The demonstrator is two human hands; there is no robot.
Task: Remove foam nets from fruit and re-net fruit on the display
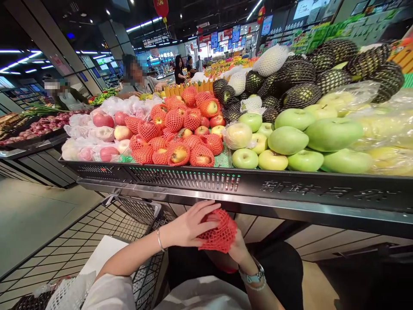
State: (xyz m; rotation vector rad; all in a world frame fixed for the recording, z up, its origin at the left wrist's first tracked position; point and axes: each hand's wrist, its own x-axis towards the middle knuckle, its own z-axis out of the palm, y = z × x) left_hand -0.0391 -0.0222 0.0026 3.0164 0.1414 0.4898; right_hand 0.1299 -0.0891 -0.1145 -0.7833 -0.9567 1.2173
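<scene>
Both hands meet low in front of me, below the edge of the fruit stand (226, 183). My left hand (190, 224) reaches in from the left with its fingers curled over a red foam net sleeve (217, 234). My right hand (238, 249), with a watch on its wrist, grips the same red net from underneath and is mostly hidden by it. What the net wraps cannot be seen. Up on the stand, red-netted apples (180, 129) are piled straight ahead.
A wire shopping cart (97, 241) stands at my left with white netting in it. Green apples (290, 142) and dark netted fruit (300, 77) fill the right of the stand, pink wrapped apples (100, 129) the left. Other shoppers stand beyond the display.
</scene>
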